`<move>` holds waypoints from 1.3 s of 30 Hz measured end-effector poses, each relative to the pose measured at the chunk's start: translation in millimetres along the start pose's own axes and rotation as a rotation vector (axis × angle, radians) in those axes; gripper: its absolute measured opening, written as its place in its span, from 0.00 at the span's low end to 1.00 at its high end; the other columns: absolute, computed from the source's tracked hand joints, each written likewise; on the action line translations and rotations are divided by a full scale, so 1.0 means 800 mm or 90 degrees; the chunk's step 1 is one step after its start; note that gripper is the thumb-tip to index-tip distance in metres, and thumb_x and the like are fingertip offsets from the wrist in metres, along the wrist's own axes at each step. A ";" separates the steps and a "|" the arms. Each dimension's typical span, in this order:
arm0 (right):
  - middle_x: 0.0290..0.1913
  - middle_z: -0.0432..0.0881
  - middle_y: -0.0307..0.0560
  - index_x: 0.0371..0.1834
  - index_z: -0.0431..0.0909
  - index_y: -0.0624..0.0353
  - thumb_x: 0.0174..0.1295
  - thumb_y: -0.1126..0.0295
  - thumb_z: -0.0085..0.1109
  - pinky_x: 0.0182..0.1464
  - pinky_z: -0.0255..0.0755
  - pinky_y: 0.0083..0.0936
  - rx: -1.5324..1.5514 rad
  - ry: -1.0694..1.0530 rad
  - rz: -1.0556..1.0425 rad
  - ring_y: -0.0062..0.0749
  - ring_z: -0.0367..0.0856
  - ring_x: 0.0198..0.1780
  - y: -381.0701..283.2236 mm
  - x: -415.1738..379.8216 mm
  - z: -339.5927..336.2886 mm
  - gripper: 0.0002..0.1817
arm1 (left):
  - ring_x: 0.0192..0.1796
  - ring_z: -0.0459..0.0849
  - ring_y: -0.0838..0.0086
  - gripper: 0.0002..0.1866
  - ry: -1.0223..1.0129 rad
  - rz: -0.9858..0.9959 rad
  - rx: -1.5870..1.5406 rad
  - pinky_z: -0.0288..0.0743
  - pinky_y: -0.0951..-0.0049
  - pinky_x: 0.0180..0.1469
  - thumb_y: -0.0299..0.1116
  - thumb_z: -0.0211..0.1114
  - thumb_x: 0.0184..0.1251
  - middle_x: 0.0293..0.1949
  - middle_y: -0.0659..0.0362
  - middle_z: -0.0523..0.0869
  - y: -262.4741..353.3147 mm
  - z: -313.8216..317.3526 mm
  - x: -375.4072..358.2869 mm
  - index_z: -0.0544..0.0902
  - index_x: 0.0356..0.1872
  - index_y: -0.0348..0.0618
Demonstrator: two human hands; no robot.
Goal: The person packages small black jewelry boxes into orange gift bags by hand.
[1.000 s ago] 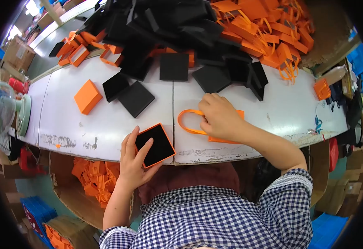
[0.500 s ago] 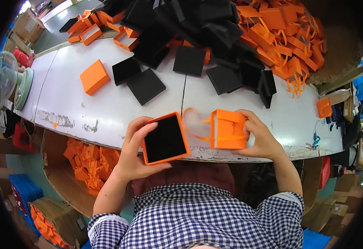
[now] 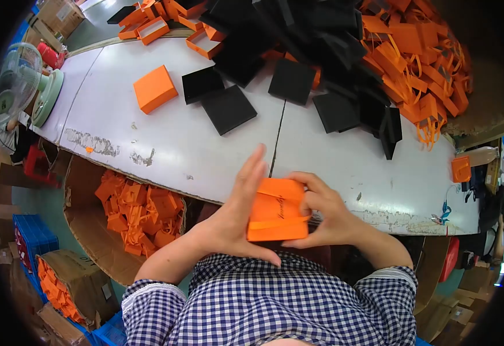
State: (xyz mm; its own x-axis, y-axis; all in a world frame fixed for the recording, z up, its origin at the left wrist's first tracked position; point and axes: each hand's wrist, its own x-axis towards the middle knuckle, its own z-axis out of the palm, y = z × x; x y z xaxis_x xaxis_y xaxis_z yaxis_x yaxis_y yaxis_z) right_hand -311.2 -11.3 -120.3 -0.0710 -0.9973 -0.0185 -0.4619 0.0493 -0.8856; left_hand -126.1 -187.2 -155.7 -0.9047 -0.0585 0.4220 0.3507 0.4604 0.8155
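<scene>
An orange gift box (image 3: 279,209) with dark lettering and an orange ribbon across its face is held near the table's front edge. My right hand (image 3: 328,214) grips its right side, with fingers bent over the top edge and the thumb low. My left hand (image 3: 236,210) is against the box's left side with its palm, the fingers stretched upward and the thumb pointing right below the box. The black inside of the box does not show.
Black square pads (image 3: 229,109) pile up at the back middle. Orange ribboned boxes (image 3: 419,63) heap at the right, and an orange box (image 3: 155,89) lies at the left. A carton (image 3: 82,219) of orange boxes stands below the table (image 3: 165,138); a fan (image 3: 47,98) sits at far left.
The black-lined open box and the ribboned orange piece, apart before, are now brought together as one box. My left hand has opened, with its fingers straightened. The view has shifted slightly.
</scene>
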 end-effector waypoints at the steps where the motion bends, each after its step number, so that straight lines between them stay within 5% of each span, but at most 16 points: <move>1: 0.73 0.67 0.65 0.33 0.70 0.58 0.42 0.60 0.88 0.59 0.79 0.36 -0.003 0.000 -0.003 0.51 0.80 0.64 0.005 0.009 0.008 0.30 | 0.84 0.47 0.39 0.75 0.033 -0.044 -0.036 0.52 0.45 0.81 0.52 0.88 0.44 0.82 0.36 0.43 -0.006 0.001 -0.007 0.40 0.84 0.43; 4: 0.74 0.65 0.65 0.45 0.75 0.60 0.44 0.57 0.88 0.65 0.75 0.41 0.033 0.003 -0.112 0.54 0.75 0.68 0.010 0.037 0.022 0.33 | 0.83 0.51 0.40 0.71 0.043 -0.224 -0.038 0.54 0.49 0.80 0.50 0.88 0.47 0.80 0.34 0.52 0.017 -0.035 -0.041 0.44 0.83 0.37; 7: 0.79 0.62 0.59 0.76 0.66 0.59 0.45 0.56 0.87 0.76 0.62 0.49 -0.097 -0.001 -0.167 0.56 0.61 0.80 -0.009 0.067 -0.008 0.54 | 0.82 0.57 0.45 0.70 0.023 -0.359 0.244 0.55 0.50 0.79 0.54 0.89 0.39 0.77 0.35 0.62 0.084 -0.145 -0.085 0.56 0.81 0.31; 8: 0.79 0.62 0.59 0.76 0.66 0.59 0.45 0.56 0.87 0.76 0.62 0.49 -0.092 0.001 -0.179 0.56 0.61 0.80 0.005 0.084 -0.019 0.54 | 0.81 0.59 0.51 0.76 0.002 -0.360 0.388 0.52 0.52 0.80 0.60 0.87 0.37 0.80 0.38 0.58 0.099 -0.177 -0.096 0.50 0.81 0.28; 12: 0.79 0.64 0.57 0.75 0.67 0.61 0.49 0.57 0.83 0.77 0.60 0.47 -0.306 0.089 -0.238 0.54 0.61 0.79 0.056 0.180 -0.023 0.50 | 0.84 0.48 0.41 0.68 -0.009 -0.424 0.592 0.42 0.48 0.82 0.65 0.77 0.48 0.80 0.33 0.55 0.025 -0.229 -0.067 0.50 0.83 0.36; 20: 0.68 0.74 0.52 0.64 0.76 0.64 0.58 0.65 0.75 0.65 0.73 0.39 -0.348 0.029 -0.217 0.49 0.73 0.65 0.066 0.196 -0.031 0.31 | 0.84 0.51 0.46 0.56 -0.014 -0.561 0.703 0.43 0.42 0.81 0.47 0.73 0.52 0.80 0.37 0.57 -0.139 -0.291 0.057 0.53 0.84 0.50; 23: 0.56 0.82 0.52 0.62 0.78 0.63 0.62 0.70 0.71 0.54 0.80 0.36 -0.474 0.080 -0.350 0.47 0.81 0.53 0.075 0.162 -0.040 0.24 | 0.77 0.62 0.48 0.52 -0.036 -0.498 0.632 0.52 0.47 0.79 0.40 0.72 0.49 0.70 0.42 0.67 -0.088 -0.295 0.058 0.60 0.81 0.50; 24: 0.56 0.82 0.52 0.62 0.78 0.63 0.62 0.70 0.71 0.54 0.80 0.36 -0.471 0.083 -0.348 0.47 0.81 0.53 0.078 0.156 -0.049 0.24 | 0.72 0.68 0.53 0.52 0.087 -0.358 0.527 0.59 0.51 0.76 0.37 0.73 0.48 0.65 0.46 0.69 -0.069 -0.289 0.046 0.59 0.80 0.50; 26: 0.37 0.84 0.43 0.58 0.80 0.63 0.69 0.71 0.65 0.37 0.79 0.28 -0.337 0.378 -0.327 0.34 0.83 0.33 0.078 0.140 -0.062 0.16 | 0.65 0.75 0.61 0.55 0.200 -0.177 0.204 0.70 0.57 0.70 0.30 0.74 0.45 0.60 0.52 0.71 -0.059 -0.255 0.013 0.56 0.79 0.50; 28: 0.26 0.77 0.34 0.56 0.81 0.63 0.76 0.69 0.61 0.27 0.71 0.19 0.123 0.325 -0.006 0.18 0.75 0.23 0.041 0.122 -0.073 0.12 | 0.60 0.76 0.66 0.57 0.178 -0.121 -0.072 0.74 0.62 0.62 0.24 0.72 0.46 0.61 0.55 0.70 -0.053 -0.184 -0.013 0.48 0.79 0.51; 29: 0.23 0.73 0.29 0.55 0.83 0.62 0.78 0.67 0.58 0.26 0.64 0.14 0.180 0.238 0.011 0.10 0.70 0.23 0.023 0.117 -0.077 0.11 | 0.64 0.75 0.64 0.61 0.135 -0.152 -0.116 0.72 0.60 0.65 0.27 0.76 0.47 0.64 0.54 0.70 -0.054 -0.143 -0.024 0.45 0.81 0.50; 31: 0.21 0.74 0.32 0.53 0.85 0.61 0.76 0.67 0.61 0.26 0.66 0.17 0.105 0.089 0.046 0.14 0.71 0.23 0.027 0.119 -0.073 0.11 | 0.74 0.69 0.59 0.75 0.040 -0.168 0.083 0.66 0.57 0.72 0.35 0.88 0.42 0.74 0.48 0.65 -0.049 -0.088 -0.024 0.37 0.84 0.46; 33: 0.26 0.79 0.42 0.51 0.86 0.60 0.70 0.69 0.66 0.30 0.72 0.23 -0.004 -0.003 0.015 0.27 0.78 0.26 0.022 0.120 -0.059 0.11 | 0.75 0.69 0.52 0.71 0.050 -0.169 0.109 0.66 0.55 0.74 0.39 0.88 0.46 0.75 0.43 0.64 -0.054 -0.047 -0.016 0.41 0.84 0.43; 36: 0.38 0.81 0.48 0.51 0.85 0.59 0.65 0.71 0.68 0.35 0.77 0.30 -0.155 0.149 -0.146 0.39 0.83 0.33 0.046 0.112 -0.026 0.12 | 0.74 0.68 0.45 0.61 0.024 -0.139 0.241 0.66 0.53 0.74 0.39 0.84 0.52 0.76 0.38 0.63 -0.044 -0.033 -0.006 0.52 0.81 0.38; 37: 0.47 0.79 0.49 0.50 0.84 0.60 0.62 0.72 0.69 0.40 0.80 0.33 -0.188 0.186 -0.077 0.44 0.84 0.39 0.033 0.103 -0.018 0.14 | 0.73 0.68 0.41 0.54 -0.007 -0.113 0.322 0.66 0.52 0.73 0.39 0.82 0.55 0.75 0.36 0.62 -0.039 -0.033 0.000 0.58 0.79 0.34; 39: 0.46 0.79 0.48 0.49 0.84 0.61 0.61 0.75 0.70 0.38 0.79 0.30 -0.249 0.224 -0.155 0.40 0.84 0.38 0.049 0.092 0.005 0.13 | 0.74 0.67 0.40 0.51 -0.007 -0.099 0.321 0.66 0.51 0.73 0.39 0.81 0.56 0.76 0.35 0.61 -0.033 -0.033 0.002 0.61 0.77 0.32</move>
State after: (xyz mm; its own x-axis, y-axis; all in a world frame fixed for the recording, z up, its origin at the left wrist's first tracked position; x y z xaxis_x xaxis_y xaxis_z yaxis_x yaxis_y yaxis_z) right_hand -330.8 -82.7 -158.4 -0.1799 -0.9077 0.3790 -0.7890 -0.0969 -0.6067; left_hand -130.7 -223.1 -166.0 -0.9400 -0.1525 0.3053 0.0545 0.8160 0.5754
